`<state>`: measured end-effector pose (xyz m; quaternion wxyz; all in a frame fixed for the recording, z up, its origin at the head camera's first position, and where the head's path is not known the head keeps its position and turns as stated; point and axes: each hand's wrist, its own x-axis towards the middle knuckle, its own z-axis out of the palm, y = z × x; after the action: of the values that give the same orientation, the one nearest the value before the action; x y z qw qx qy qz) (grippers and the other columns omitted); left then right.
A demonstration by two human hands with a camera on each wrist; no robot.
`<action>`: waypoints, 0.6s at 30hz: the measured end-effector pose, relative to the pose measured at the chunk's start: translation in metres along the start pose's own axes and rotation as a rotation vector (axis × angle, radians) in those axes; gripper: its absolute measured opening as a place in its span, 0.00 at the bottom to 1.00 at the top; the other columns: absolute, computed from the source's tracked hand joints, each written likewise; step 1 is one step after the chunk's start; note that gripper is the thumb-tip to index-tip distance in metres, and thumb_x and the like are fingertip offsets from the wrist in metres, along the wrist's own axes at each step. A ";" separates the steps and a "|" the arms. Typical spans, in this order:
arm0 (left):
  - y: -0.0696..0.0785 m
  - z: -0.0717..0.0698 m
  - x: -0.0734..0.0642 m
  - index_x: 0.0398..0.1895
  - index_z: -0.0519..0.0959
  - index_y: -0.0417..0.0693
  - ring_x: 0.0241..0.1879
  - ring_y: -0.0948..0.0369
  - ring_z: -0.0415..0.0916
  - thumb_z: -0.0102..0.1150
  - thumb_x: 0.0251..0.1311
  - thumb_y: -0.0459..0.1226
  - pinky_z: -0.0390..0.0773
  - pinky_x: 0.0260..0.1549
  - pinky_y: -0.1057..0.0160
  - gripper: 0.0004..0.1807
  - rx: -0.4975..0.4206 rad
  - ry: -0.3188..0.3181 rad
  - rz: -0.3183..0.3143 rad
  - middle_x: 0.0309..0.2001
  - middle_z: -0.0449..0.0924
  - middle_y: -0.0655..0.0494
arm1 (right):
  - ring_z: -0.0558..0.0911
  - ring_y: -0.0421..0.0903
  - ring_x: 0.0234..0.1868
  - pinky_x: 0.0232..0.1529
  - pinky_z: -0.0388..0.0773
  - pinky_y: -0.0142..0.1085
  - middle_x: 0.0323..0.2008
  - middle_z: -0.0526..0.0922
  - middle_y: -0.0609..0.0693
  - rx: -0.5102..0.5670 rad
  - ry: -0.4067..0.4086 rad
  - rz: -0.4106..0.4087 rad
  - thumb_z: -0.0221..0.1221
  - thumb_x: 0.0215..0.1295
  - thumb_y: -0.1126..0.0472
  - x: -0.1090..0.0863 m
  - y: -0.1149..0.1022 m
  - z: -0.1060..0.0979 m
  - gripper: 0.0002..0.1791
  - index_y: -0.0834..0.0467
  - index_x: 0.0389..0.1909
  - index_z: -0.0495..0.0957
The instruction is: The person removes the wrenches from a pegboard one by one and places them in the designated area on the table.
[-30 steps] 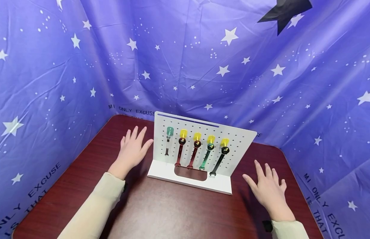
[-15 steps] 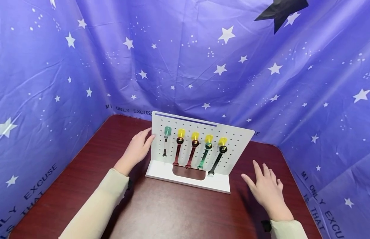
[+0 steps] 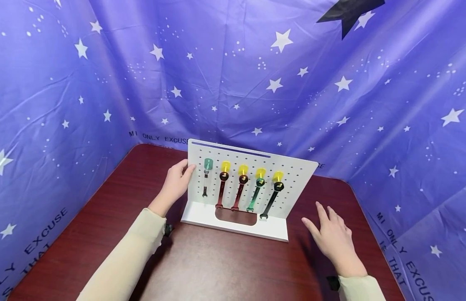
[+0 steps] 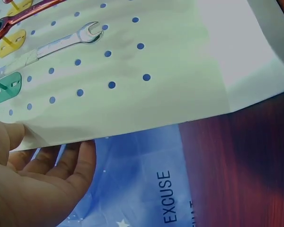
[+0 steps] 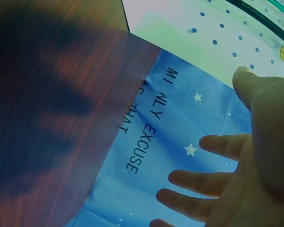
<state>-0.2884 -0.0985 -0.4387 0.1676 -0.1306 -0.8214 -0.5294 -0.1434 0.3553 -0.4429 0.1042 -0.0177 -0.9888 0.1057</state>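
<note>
A white pegboard stand (image 3: 298, 179) stands upright on the table. My left hand (image 3: 174, 184) holds its left edge. In the left wrist view the thumb (image 4: 15, 135) lies on the front face and the fingers (image 4: 85, 158) reach behind the edge. Wrenches hang in a row: a silver one (image 3: 205, 182) from a green hook (image 3: 208, 163), then two red ones (image 3: 221, 193), a green one (image 3: 255, 196) and a black one (image 3: 271, 202) from yellow hooks (image 3: 225, 165). My right hand (image 3: 332, 238) hovers right of the stand, fingers spread, holding nothing.
The stand's base has a rounded cutout (image 3: 236, 216) in front. A dark red wooden table (image 3: 214, 267) lies beneath. Blue star-printed cloth (image 3: 233, 71) surrounds the table at the back and sides, with a black star (image 3: 349, 14) at the upper right.
My left hand has moved right and taken hold of the pegboard's left edge. The right hand stays nearly where it was. The whole head view has shifted slightly.
</note>
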 end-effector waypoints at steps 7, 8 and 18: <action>0.000 0.000 0.001 0.45 0.79 0.37 0.33 0.51 0.83 0.53 0.76 0.36 0.81 0.31 0.52 0.10 -0.037 -0.006 -0.013 0.40 0.85 0.41 | 0.67 0.78 0.59 0.44 0.65 0.74 0.63 0.65 0.76 0.016 0.002 -0.020 0.51 0.74 0.34 0.001 -0.002 0.002 0.43 0.63 0.74 0.60; 0.000 0.000 0.001 0.45 0.79 0.37 0.33 0.50 0.83 0.54 0.76 0.36 0.81 0.31 0.52 0.10 -0.038 -0.005 -0.011 0.40 0.85 0.41 | 0.67 0.77 0.59 0.43 0.66 0.74 0.63 0.66 0.76 0.023 0.001 -0.023 0.51 0.74 0.34 0.001 -0.002 0.002 0.43 0.64 0.74 0.60; 0.003 0.002 0.001 0.41 0.79 0.37 0.32 0.51 0.82 0.56 0.75 0.35 0.80 0.30 0.53 0.08 -0.039 0.032 -0.008 0.38 0.85 0.42 | 0.70 0.72 0.61 0.52 0.64 0.71 0.61 0.73 0.73 0.140 0.020 -0.057 0.56 0.75 0.41 0.007 -0.009 0.004 0.37 0.66 0.69 0.68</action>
<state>-0.2881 -0.0958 -0.4364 0.1762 -0.1220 -0.8085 -0.5481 -0.1512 0.3463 -0.4435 0.1182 0.0167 -0.9780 0.1712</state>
